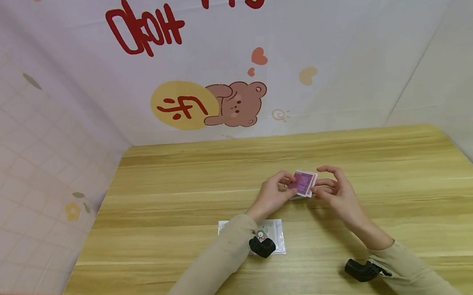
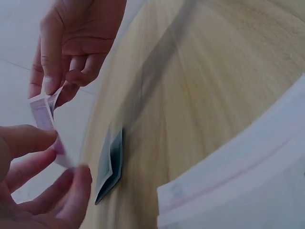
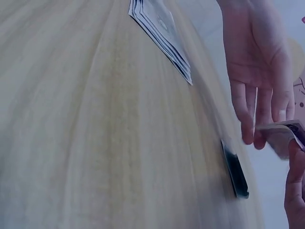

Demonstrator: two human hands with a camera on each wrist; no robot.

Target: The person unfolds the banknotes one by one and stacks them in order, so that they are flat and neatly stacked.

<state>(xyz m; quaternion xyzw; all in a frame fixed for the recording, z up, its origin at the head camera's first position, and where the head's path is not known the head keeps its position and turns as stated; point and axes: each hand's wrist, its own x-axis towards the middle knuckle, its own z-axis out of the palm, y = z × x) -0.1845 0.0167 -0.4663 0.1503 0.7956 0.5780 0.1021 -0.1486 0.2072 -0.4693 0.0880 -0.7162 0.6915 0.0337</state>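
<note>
Small purple paper slips (image 1: pixel 305 182) with white borders, at least two layers, are held up above the table between both hands. My left hand (image 1: pixel 274 192) pinches their left side between thumb and fingers. At the opposite edge, the thumb and a finger of my right hand (image 1: pixel 341 199) pinch a corner, with the index finger raised. In the left wrist view the layers (image 2: pixel 45 114) part slightly at that corner. Beneath the hands lies a dark green folded piece (image 2: pixel 110 164), standing partly ajar; the head view mostly hides it.
A stack of pale printed sheets (image 1: pixel 279 245) lies under the left forearm, partly covered by it. Black wrist-mounted devices (image 1: pixel 361 271) sit on both sleeves. The wooden table (image 1: pixel 170 173) meets a white printed backdrop (image 1: pixel 336 24) at its far edge.
</note>
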